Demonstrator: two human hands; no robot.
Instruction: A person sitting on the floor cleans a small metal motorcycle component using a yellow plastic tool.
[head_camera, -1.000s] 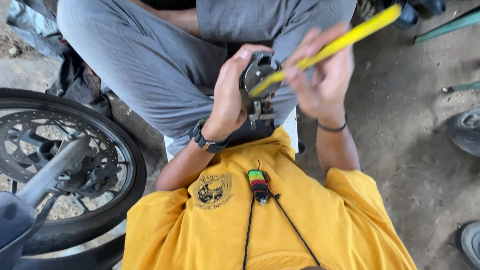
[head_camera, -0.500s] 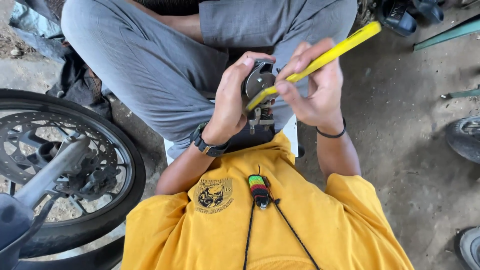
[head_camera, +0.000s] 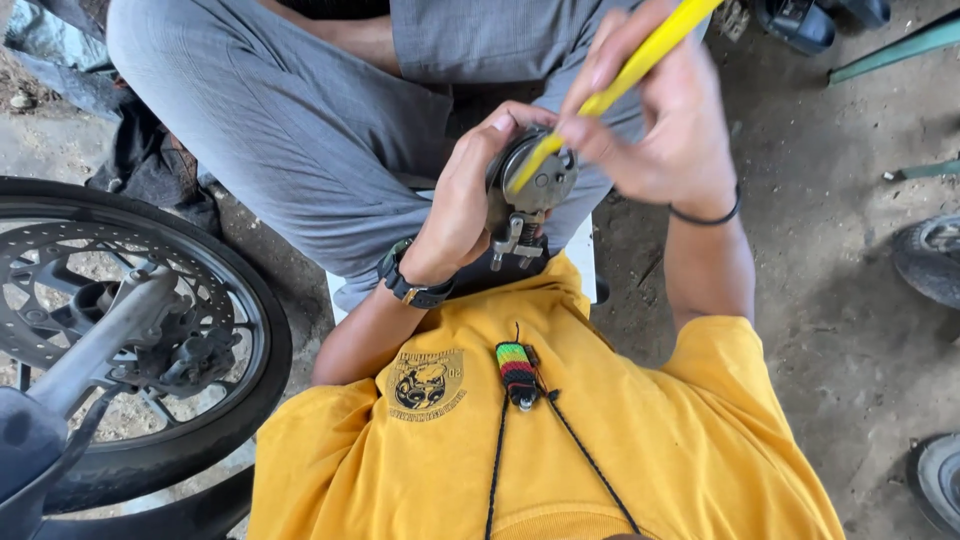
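Just above the yellow shirt (head_camera: 560, 440), between the knees: left hand (head_camera: 455, 215) wrapped around a round metal part (head_camera: 535, 195), thumb over its top edge. Right hand (head_camera: 665, 125) pinching a yellow-handled tool (head_camera: 640, 60), tip pressed into the part's face. Probing apparently under way, nothing visibly removed yet. Beyond, grey trousers (head_camera: 270, 120). Off to the left on the dirt floor (head_camera: 850, 300), a motorcycle wheel (head_camera: 120, 330).

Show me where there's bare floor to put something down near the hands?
Bare dirt floor lies on the image's right side, bordered by the right hand, the green bar and small tyres. The other side is crowded: motorcycle wheel, dark cloth. The left hand holds a round metal part.
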